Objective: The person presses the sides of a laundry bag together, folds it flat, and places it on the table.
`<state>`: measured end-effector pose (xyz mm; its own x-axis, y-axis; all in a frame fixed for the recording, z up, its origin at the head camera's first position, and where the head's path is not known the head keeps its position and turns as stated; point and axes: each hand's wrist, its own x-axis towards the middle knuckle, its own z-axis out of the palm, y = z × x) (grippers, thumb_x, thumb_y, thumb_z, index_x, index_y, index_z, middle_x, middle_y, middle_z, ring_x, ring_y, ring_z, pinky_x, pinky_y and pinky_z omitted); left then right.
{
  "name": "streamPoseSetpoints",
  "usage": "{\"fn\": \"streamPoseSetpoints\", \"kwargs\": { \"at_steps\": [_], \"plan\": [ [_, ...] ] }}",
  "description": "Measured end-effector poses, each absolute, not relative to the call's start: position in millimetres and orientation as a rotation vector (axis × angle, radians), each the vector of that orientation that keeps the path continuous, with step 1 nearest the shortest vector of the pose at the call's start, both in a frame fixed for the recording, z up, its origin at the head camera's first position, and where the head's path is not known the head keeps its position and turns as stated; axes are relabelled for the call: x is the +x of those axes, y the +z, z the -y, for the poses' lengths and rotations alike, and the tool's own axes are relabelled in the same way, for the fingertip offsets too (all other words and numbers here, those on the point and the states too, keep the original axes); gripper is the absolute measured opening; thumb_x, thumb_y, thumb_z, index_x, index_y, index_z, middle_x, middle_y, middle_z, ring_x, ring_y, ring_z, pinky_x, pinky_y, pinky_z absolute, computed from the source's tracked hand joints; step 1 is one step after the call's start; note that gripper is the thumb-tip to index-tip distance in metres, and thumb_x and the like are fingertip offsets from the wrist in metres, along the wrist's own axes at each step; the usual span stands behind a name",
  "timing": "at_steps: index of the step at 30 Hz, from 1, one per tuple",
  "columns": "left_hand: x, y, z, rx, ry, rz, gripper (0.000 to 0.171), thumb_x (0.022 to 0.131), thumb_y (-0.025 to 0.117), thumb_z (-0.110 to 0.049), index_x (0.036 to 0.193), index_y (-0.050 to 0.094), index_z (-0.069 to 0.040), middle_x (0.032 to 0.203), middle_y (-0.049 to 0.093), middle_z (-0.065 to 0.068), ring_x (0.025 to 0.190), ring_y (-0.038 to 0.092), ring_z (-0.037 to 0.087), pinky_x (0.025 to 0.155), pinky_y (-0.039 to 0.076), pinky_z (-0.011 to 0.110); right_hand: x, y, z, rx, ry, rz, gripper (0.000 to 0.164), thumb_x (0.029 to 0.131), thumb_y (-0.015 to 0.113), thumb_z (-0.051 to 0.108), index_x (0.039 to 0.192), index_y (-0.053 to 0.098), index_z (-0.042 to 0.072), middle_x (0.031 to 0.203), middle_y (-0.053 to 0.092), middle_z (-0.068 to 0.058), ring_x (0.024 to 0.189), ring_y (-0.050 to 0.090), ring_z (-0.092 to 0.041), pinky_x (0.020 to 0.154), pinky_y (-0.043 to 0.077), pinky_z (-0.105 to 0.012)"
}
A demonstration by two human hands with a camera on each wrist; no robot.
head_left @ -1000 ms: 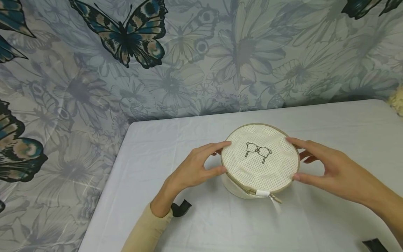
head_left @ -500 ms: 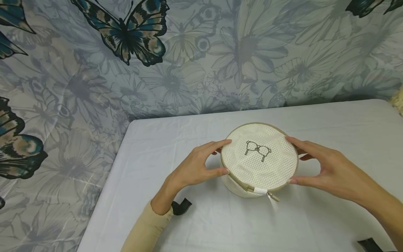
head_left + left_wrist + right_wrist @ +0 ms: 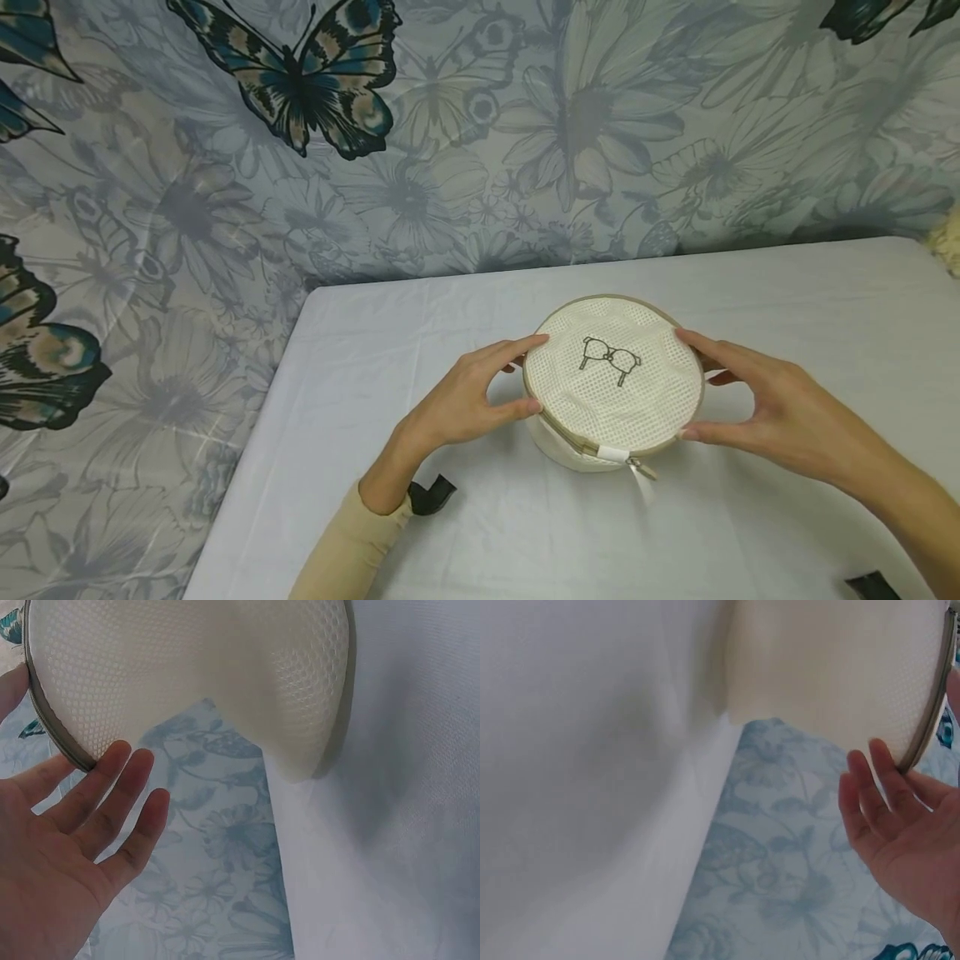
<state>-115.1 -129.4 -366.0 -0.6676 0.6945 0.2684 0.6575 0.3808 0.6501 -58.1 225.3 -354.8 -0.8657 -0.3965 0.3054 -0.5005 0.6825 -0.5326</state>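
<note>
A round cream mesh laundry bag stands on the white table, its lid slightly tilted toward me. On the lid is a dark outline drawing of a bra. A beige zipper runs round the rim, and its metal zipper pull hangs at the front beside a white tab. My left hand holds the rim from the left, with thumb and index at the edge and other fingers lower. From the right, my right hand grips the opposite rim likewise. In the left wrist view the mesh side wall shows below the zipper.
The white-covered table meets a wall hanging printed with flowers and butterflies at its back and left edges. A black strap hangs at my left wrist, another black strap near my right forearm.
The bag has shifted slightly left, and the zipper pull with its tab has moved a little left. My right hand has moved left with the rim; my left hand has barely moved.
</note>
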Motion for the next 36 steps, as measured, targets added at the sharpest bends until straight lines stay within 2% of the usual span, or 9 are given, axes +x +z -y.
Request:
{"fn": "streamPoseSetpoints", "kwargs": {
  "at_steps": [15,21,31,36],
  "plan": [
    [-119,-374,130,1.268,1.173,-2.528,0.068,0.096,0.067,-0.027,0.155,0.035,-0.016,0.148,0.049,0.000,0.127,0.051,0.010,0.100,0.049,0.036,-56,-362,-221,0.687,0.940,2.740,0.104,0.062,0.095,0.034,0.152,0.044,0.021,0.136,0.060,-0.005,0.096,0.060,-0.005,0.074,0.047,-0.012],
    [-120,-376,130,1.255,1.145,-2.555,0.068,0.096,0.067,-0.030,0.155,0.036,-0.018,0.146,0.051,-0.001,0.124,0.053,0.010,0.099,0.049,0.038,-57,-366,-221,0.702,0.909,2.745,0.105,0.062,0.095,0.035,0.152,0.043,0.019,0.133,0.061,-0.008,0.094,0.063,-0.017,0.073,0.050,-0.015],
    [-120,-379,132,1.187,1.067,-2.589,0.071,0.094,0.069,-0.035,0.155,0.035,-0.024,0.145,0.050,-0.004,0.120,0.054,0.012,0.099,0.048,0.035,-60,-372,-219,0.703,0.874,2.757,0.105,0.062,0.095,0.036,0.151,0.043,0.014,0.132,0.062,-0.010,0.093,0.067,-0.022,0.070,0.056,-0.034],
    [-122,-381,132,1.168,1.062,-2.584,0.070,0.095,0.068,-0.036,0.155,0.035,-0.025,0.147,0.048,-0.006,0.119,0.054,0.013,0.099,0.049,0.038,-62,-373,-219,0.700,0.858,2.775,0.105,0.063,0.094,0.037,0.151,0.043,0.013,0.131,0.062,-0.012,0.093,0.068,-0.023,0.070,0.056,-0.039]
  ]
}}
